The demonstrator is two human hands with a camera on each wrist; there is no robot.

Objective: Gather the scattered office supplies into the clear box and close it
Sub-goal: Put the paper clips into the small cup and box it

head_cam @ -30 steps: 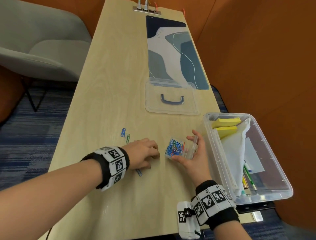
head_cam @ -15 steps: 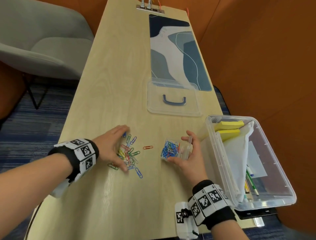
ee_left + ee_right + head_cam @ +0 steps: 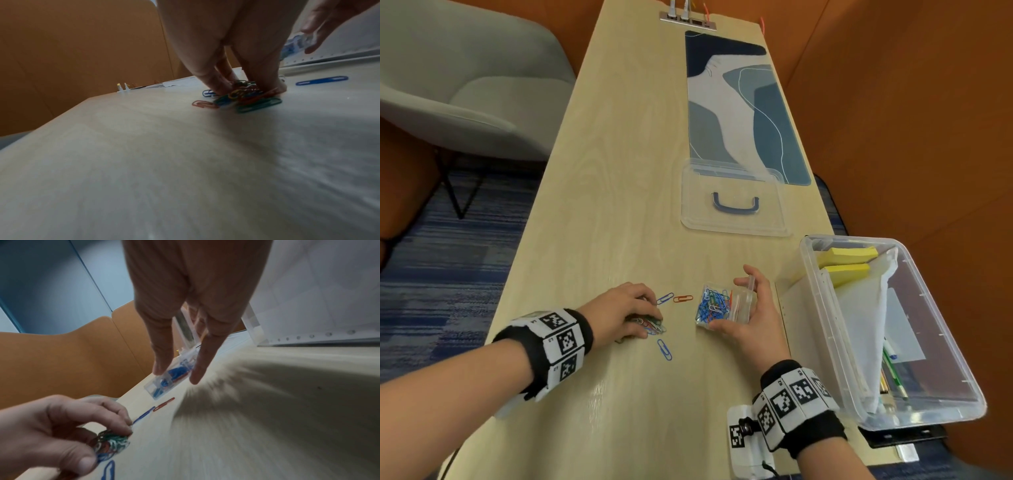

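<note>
1. Clear box (image 3: 825, 308), at the right edge of the table (image 3: 619, 171), lid off. Already inside: yellow sticky-note pads (image 3: 847, 254), white papers (image 3: 866, 325) and pens (image 3: 892, 373). This part of the gathering appears done.

2. Lid (image 3: 736, 202), with a blue handle, flat on the table beyond the hands and partly on a patterned desk mat (image 3: 743, 102); closing is not yet done.

3. Small clear clip case (image 3: 717, 303), open and partly filled with coloured clips, on the table just left of the clear box. The right hand (image 3: 753, 311) cradles it, thumb and fingers curved round its sides.

4. Left hand (image 3: 623, 311), fingertips drawn together, pinching a bunch of paper clips (image 3: 650, 325) against the table (the left wrist view shows the bunch under the fingertips).

5. Loose clips on the table: a blue clip (image 3: 665, 298) and an orange clip (image 3: 683, 298) between the hands, a second blue clip (image 3: 664, 349) nearer the person.

6. Judged remaining: bunch and strays into the case, case shut and placed in the box, lid fitted.
</note>
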